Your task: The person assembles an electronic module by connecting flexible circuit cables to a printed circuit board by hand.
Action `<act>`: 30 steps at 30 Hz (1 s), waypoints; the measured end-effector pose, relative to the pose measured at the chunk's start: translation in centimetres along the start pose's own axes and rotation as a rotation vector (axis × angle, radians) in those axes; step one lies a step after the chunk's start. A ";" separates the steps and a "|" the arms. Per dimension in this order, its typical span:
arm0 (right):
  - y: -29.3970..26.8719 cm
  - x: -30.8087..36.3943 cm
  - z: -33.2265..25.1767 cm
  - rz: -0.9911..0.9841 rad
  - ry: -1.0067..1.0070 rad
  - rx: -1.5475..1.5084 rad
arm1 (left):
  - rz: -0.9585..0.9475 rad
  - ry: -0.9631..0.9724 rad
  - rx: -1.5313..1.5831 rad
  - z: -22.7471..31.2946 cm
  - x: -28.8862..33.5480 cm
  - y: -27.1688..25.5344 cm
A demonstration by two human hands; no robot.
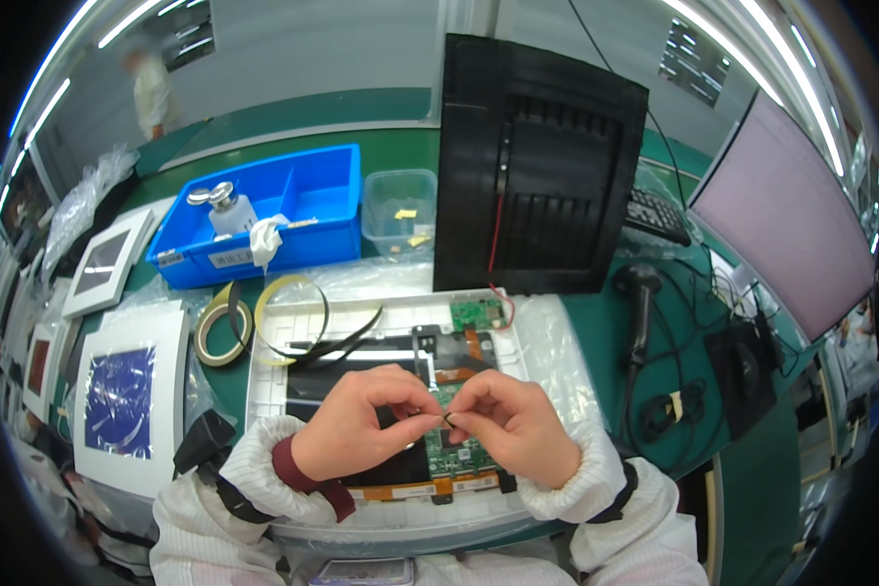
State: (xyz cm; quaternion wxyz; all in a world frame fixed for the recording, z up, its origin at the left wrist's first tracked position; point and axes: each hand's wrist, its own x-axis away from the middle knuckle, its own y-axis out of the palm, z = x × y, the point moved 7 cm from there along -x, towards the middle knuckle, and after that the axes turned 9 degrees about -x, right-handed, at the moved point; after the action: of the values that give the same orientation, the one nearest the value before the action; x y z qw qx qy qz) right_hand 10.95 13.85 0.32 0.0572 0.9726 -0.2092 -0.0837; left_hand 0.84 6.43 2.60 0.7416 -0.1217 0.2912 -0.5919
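Observation:
Both my hands meet over an opened electronic device in a white housing [267,396]. The thumb and fingers of my left hand [361,420] are pinched together, and so are those of my right hand [518,425]. Between the fingertips is a small dark piece [447,420], too small to name. Below them lie a green circuit board [469,457] and an orange ribbon cable [400,491], partly hidden by my hands. A smaller green board [477,313] sits in the housing's far right corner. From it a red wire [496,234] runs up a standing black panel [547,186].
Left of the housing are a tape roll [215,342], a loose yellow-edged loop [324,322] and white framed panels [166,430]. Behind stand a blue divided bin [264,256] and a clear tub [386,210]. A scanner [639,313], cables and a monitor [791,215] occupy the right.

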 end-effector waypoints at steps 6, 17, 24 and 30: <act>0.0 0.1 -0.2 -0.002 -0.003 0.042 | -0.012 0.008 -0.017 0.1 -0.1 0.1; 0.1 -0.1 -0.4 0.008 -0.036 0.114 | -0.006 -0.004 -0.013 -0.2 0.0 0.2; 0.3 0.2 -2.8 0.079 -0.416 0.550 | 0.014 -0.039 0.013 -0.4 0.2 0.3; 0.5 0.2 -2.6 0.085 -0.397 0.533 | 0.047 -0.078 0.081 -1.0 0.3 0.4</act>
State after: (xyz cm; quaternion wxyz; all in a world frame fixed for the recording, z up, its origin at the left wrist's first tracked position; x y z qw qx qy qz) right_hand 11.43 13.51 2.90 -0.2375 0.9085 -0.2711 -0.2116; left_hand 0.64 6.43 1.52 0.7705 -0.1075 0.2405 -0.5805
